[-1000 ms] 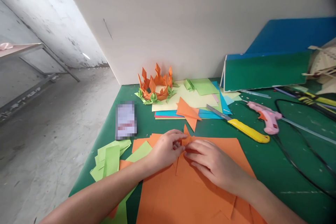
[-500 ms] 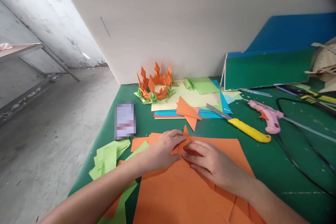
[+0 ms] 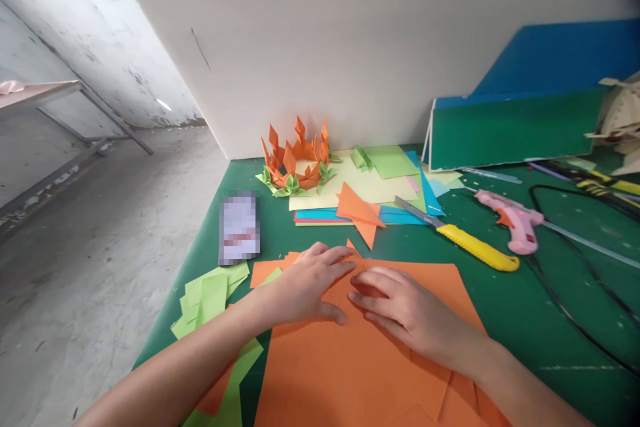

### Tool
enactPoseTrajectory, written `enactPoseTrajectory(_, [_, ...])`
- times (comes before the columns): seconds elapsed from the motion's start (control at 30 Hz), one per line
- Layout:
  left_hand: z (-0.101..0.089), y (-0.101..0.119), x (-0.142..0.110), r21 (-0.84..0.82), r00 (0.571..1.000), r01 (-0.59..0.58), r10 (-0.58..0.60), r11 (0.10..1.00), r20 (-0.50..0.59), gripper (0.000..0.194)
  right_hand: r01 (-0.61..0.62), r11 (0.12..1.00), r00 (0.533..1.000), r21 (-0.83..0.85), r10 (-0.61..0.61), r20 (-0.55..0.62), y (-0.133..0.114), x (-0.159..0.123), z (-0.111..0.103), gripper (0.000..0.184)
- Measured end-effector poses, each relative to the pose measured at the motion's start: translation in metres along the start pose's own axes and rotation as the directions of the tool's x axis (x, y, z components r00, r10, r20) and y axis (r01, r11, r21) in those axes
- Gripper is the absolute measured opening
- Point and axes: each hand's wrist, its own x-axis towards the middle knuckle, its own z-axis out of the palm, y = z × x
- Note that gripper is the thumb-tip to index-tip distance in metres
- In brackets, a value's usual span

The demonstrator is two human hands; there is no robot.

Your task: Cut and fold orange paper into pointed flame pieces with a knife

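Reaching over orange paper (image 3: 340, 373) — left hand (image 3: 307, 283) splayed, right hand (image 3: 403, 307) curved.

A smooth off-white panel (image 3: 310, 47) stands at twelve o'clock behind a green-topped worktable (image 3: 575, 317). At ten, a stained, scuffed white wall (image 3: 115, 0) meets grey concrete floor (image 3: 95, 240); a metal-framed table (image 3: 45, 92) stands between nine and ten.

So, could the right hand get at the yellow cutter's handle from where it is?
Probably yes. The yellow cutter has its handle ahead and to the right of the right hand, and nothing visible covers it. The pink glue gun lies beside it, not across it.
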Motion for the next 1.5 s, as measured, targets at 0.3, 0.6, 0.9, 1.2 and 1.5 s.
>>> enactPoseTrajectory(0.3, [0.003, -0.005, 0.002, 0.05, 1.0, -0.002, 0.002, 0.999, 0.004, 0.083, 0.009, 1.0, 1.0, -0.006, -0.009, -0.024, -0.001, 0.002, -0.001, 0.025])
enactPoseTrajectory(0.6, [0.002, -0.001, 0.008, 0.074, 0.997, 0.023, -0.018, 0.997, -0.069, 0.042, -0.017, 0.999, 1.0, 0.038, 0.017, 0.002, -0.003, -0.001, -0.006, 0.026])
enactPoseTrajectory(0.9, [0.004, 0.0, 0.007, 0.071, 0.996, 0.047, -0.041, 0.996, -0.084, 0.046, -0.204, 0.979, 0.97, -0.017, 0.199, -0.141, 0.01, 0.003, -0.006, 0.021])
enactPoseTrajectory(1.2, [0.005, -0.004, 0.007, 0.097, 0.996, 0.05, -0.043, 0.994, -0.072, 0.052, -0.141, 0.957, 0.989, -0.254, 0.124, -0.083, 0.012, 0.005, -0.001, 0.011])
enactPoseTrajectory(1.5, [0.001, -0.001, 0.008, 0.126, 0.996, 0.078, -0.073, 0.989, -0.047, 0.052, -0.039, 0.977, 0.999, -0.211, 0.032, -0.039, 0.012, 0.0, -0.015, 0.018])
